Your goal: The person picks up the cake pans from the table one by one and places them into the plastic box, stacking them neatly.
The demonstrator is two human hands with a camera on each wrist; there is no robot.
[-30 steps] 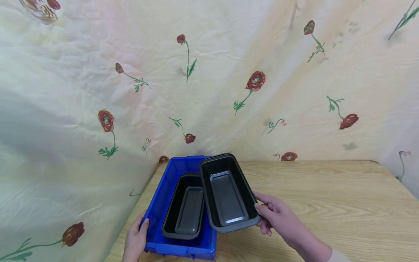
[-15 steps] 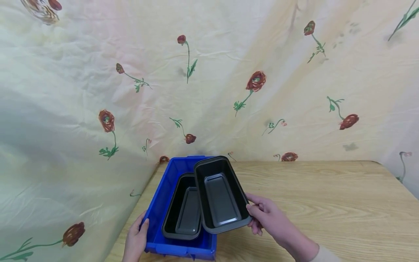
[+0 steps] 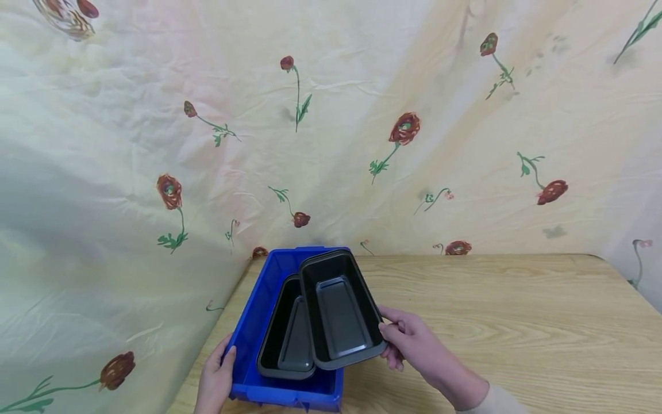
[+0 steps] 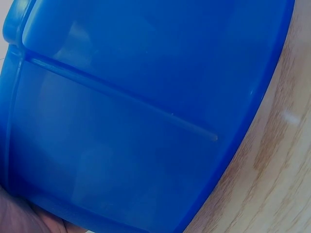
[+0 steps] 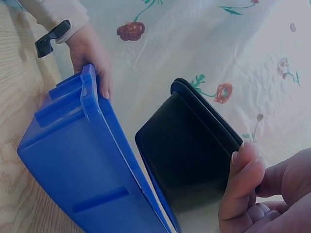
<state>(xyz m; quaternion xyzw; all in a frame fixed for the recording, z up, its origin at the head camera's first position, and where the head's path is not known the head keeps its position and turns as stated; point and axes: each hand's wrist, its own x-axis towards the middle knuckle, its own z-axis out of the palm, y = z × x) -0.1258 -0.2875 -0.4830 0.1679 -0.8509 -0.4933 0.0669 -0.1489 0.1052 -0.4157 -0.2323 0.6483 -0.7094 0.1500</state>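
Observation:
A blue plastic bin [image 3: 287, 397] stands on the table's left part. Inside it lies a dark loaf pan [image 3: 296, 348], partly covered from view. My right hand [image 3: 411, 343] pinches a second dark loaf pan [image 3: 342, 316] by its near right rim, thumb on top. This pan is tilted and held over the bin's right side, overlapping the first one. Whether the two pans touch cannot be told. At the bin's near left corner my left hand [image 3: 215, 376] grips the rim. The bin's outer wall [image 4: 121, 107] fills the left wrist view. From below, the right wrist view shows the held pan's underside [image 5: 187, 150].
The wood-grain table [image 3: 507, 322] extends to the right. A flowered cloth [image 3: 336, 144] hangs behind it and along its left side. On the left wrist sits a black strap mount [image 5: 52, 39].
My right hand has moved left with the loaf pan, which now covers more of the pan in the bin. The left hand and the bin have stayed in place.

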